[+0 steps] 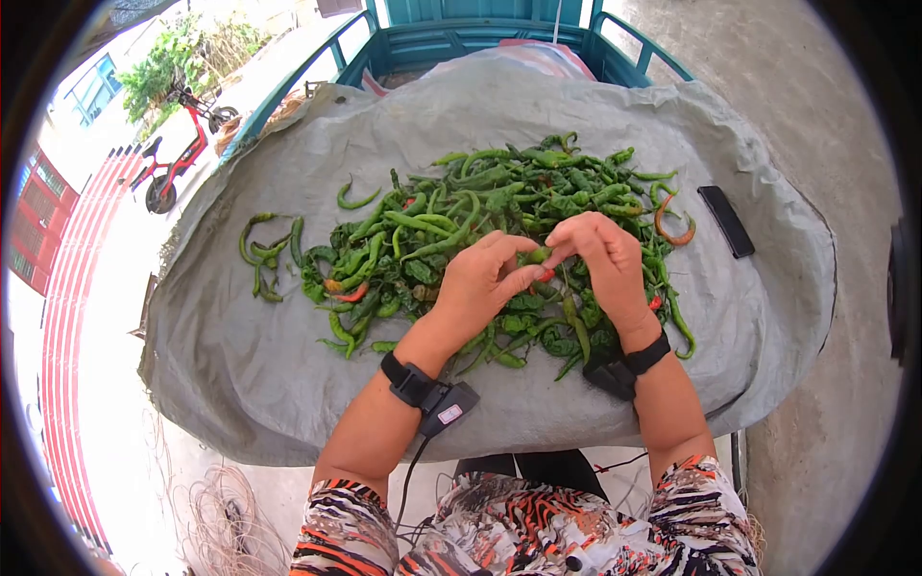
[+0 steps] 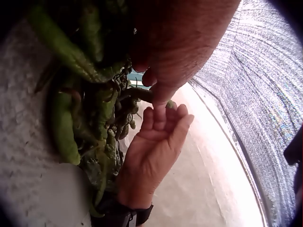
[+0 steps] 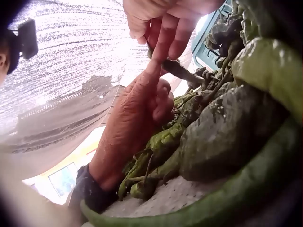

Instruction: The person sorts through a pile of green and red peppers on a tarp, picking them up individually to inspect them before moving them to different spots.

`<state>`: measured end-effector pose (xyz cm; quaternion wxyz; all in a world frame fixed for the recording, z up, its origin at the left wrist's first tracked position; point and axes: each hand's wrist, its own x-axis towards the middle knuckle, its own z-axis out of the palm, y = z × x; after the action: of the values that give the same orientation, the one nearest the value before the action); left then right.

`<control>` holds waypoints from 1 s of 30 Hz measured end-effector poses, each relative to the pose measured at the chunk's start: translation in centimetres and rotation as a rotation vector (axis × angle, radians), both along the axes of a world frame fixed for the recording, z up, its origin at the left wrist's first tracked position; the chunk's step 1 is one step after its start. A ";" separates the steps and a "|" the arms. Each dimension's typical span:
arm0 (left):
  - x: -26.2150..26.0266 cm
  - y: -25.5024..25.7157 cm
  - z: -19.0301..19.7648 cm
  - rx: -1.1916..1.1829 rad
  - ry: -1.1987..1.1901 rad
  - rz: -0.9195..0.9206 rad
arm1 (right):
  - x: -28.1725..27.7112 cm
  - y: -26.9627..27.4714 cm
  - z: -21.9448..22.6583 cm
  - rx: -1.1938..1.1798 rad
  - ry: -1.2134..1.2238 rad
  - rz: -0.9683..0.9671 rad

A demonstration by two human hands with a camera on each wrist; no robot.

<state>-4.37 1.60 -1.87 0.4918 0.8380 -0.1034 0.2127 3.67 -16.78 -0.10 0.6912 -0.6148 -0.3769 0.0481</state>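
A green chili pepper (image 1: 534,256) is held over the front of a pepper heap (image 1: 480,206) on a grey cloth. My left hand (image 1: 480,280) grips the pepper between thumb and curled fingers. In the right wrist view, the dark pepper (image 3: 182,72) sticks out from that grip toward the heap. My right hand (image 1: 603,264) meets the left one at the pepper's other end, thumb and fingertips pinching there. The left wrist view shows the right hand (image 2: 152,156) palm-side, its fingertips touching the left hand's fingers. What the fingertips cover is hidden.
A grey cloth (image 1: 259,374) covers the work surface, with a blue truck bed (image 1: 480,40) behind it. A black phone (image 1: 726,222) lies at the right of the heap. Several peppers (image 1: 269,254) lie apart at the left. Beyond stands a red electric bike (image 1: 182,154).
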 end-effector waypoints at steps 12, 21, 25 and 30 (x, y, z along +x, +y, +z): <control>0.4 0.0 -0.8 -0.243 -0.009 0.178 | 0.9 -0.2 -1.6 -0.833 -0.781 -0.326; 0.1 0.1 -0.4 -0.022 0.091 0.109 | 0.3 1.1 -1.9 -1.133 -0.980 -0.381; 0.1 0.1 -0.6 -0.073 0.099 0.114 | 0.3 0.9 -1.9 -1.131 -0.937 -0.340; 0.1 0.2 -0.7 -0.038 0.070 0.117 | -0.1 0.5 -1.4 -1.103 -0.867 -0.299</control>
<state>-4.26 1.80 -2.53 0.4977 0.8400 -0.0327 0.2137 3.60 -16.24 -1.46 0.0673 -0.8834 -0.4499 -0.1123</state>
